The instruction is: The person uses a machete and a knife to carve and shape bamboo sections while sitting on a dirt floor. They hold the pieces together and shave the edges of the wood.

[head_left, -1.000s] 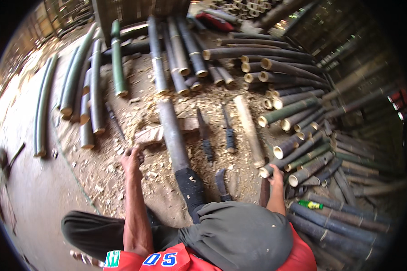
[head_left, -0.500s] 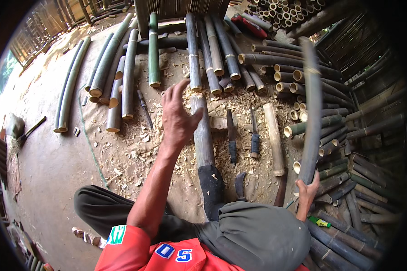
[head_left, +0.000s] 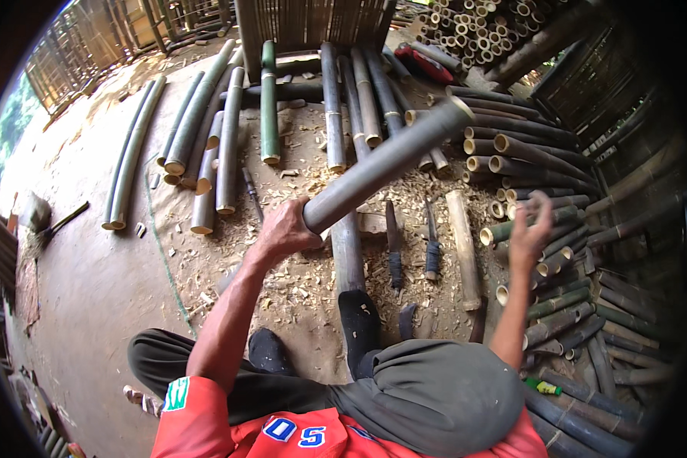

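My left hand grips the near end of a dark bamboo pole, which slants up and away to the right above the floor. Off to the right, my right hand is raised with its fingers apart and nothing in it. Below the held pole, another length of bamboo points away from my sock-covered foot. Two knives lie to its right, one with a long dark blade and one with a wrapped handle. A pale bamboo piece lies beyond them.
Bamboo poles rest in a row ahead, one of them green. Stacked bamboo fills the right side. Wood chips litter the floor. A slim tool lies left of centre, and a curved blade near my foot.
The bamboo pole has swung from upright on the right to a slant across the middle. My left hand has taken hold of its end; my right hand has let go and risen.
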A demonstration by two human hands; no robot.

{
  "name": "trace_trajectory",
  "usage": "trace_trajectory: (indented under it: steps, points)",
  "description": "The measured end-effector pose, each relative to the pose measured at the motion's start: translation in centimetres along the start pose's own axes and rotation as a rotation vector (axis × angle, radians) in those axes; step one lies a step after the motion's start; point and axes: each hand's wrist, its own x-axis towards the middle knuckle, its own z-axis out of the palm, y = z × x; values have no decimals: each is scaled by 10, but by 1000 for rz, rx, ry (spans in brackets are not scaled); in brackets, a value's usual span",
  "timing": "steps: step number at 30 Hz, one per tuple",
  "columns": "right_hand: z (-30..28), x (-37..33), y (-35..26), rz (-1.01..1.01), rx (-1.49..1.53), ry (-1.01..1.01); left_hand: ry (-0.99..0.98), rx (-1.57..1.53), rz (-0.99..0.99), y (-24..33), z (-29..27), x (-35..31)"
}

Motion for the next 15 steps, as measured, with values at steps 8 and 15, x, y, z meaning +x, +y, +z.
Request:
trace_trajectory:
  steps: [8, 15]
  points:
    - [213, -214, 6, 409, -48, -733, -35, -1014, -202, -40, 26, -28]
    - [206, -230, 81, 506, 31, -463, -15, -808, -320, 7, 18, -2]
